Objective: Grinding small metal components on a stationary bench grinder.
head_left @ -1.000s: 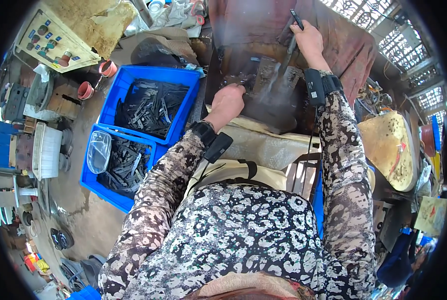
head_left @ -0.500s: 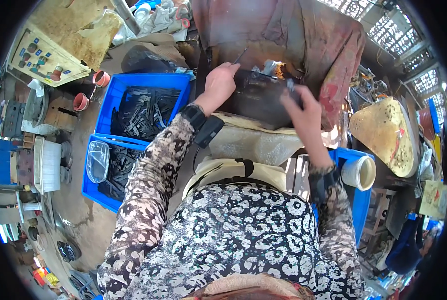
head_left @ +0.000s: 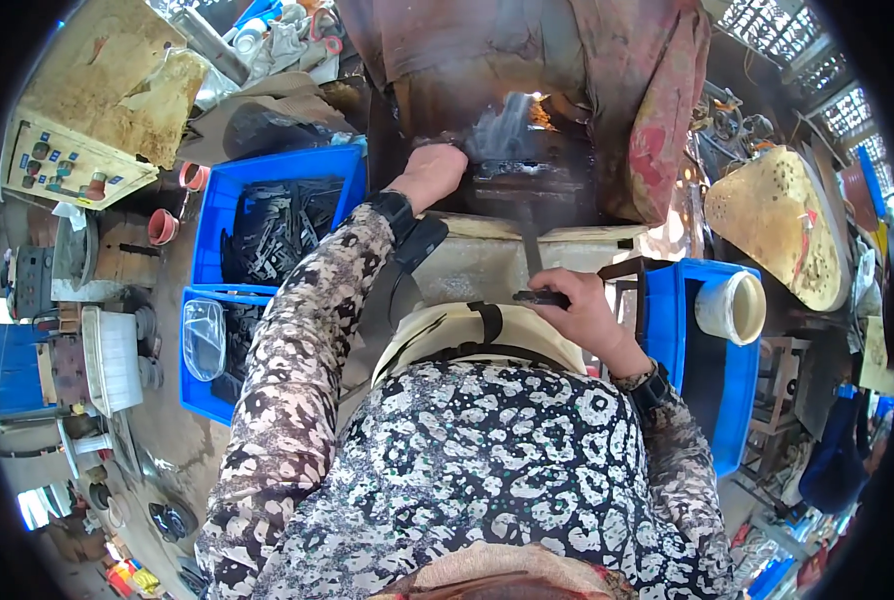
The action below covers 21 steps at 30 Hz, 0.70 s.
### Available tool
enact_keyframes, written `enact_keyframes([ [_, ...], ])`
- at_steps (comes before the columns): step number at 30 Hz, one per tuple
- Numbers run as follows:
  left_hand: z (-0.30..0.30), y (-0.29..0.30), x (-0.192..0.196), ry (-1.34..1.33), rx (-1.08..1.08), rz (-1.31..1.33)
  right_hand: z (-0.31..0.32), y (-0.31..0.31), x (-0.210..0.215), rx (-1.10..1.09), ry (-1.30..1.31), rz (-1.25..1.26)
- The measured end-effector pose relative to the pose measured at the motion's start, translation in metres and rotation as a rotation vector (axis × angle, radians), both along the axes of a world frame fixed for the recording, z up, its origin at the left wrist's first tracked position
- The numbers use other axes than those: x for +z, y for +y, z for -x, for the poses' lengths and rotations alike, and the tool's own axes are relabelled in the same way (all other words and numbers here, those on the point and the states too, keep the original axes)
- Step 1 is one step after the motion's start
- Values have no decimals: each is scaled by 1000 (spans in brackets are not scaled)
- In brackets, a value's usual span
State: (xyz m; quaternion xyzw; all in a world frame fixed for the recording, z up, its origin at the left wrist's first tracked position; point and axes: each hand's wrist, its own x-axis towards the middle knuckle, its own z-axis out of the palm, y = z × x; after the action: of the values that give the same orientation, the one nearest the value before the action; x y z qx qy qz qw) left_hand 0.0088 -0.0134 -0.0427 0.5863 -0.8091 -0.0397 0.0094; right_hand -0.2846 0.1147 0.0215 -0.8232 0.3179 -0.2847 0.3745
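My left hand (head_left: pixel 432 172) is closed at the left side of a dark, sooty work area (head_left: pixel 527 185); what its fingers hold is hidden and blurred. Close to my lap, my right hand (head_left: pixel 582 312) pinches a small dark flat piece (head_left: pixel 542 298) between thumb and fingers. Beyond the hands, a blurred grey-white patch (head_left: pixel 504 128) lies over the work area, beside a bright orange glow (head_left: pixel 541 115). A narrow dark bar (head_left: pixel 530 240) runs from there toward my right hand. Reddish-brown cloth (head_left: pixel 647 120) hangs over the far side.
On my left, two blue bins (head_left: pixel 207 225) hold many dark strips (head_left: pixel 285 225); a clear plastic tub (head_left: pixel 204 340) sits on the nearer one. To the right, a blue crate (head_left: pixel 667 350) has a whitish bucket (head_left: pixel 732 308) at its rim. A control box with knobs (head_left: pixel 67 170) stands far left.
My right hand has drawn back from the work area toward my lap. My left hand stays near its place, lower and flatter; the thin dark rod seen in it earlier no longer shows clearly.
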Motion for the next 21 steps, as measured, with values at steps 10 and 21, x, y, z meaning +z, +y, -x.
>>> enact_keyframes([
  [10, 5, 5, 16, 1, 181, -117, 6, -57, 12, -248, -37, -601],
  [21, 77, 80, 108, 503, 198, 549, -69, -100, 29, -277, -699, -891],
])
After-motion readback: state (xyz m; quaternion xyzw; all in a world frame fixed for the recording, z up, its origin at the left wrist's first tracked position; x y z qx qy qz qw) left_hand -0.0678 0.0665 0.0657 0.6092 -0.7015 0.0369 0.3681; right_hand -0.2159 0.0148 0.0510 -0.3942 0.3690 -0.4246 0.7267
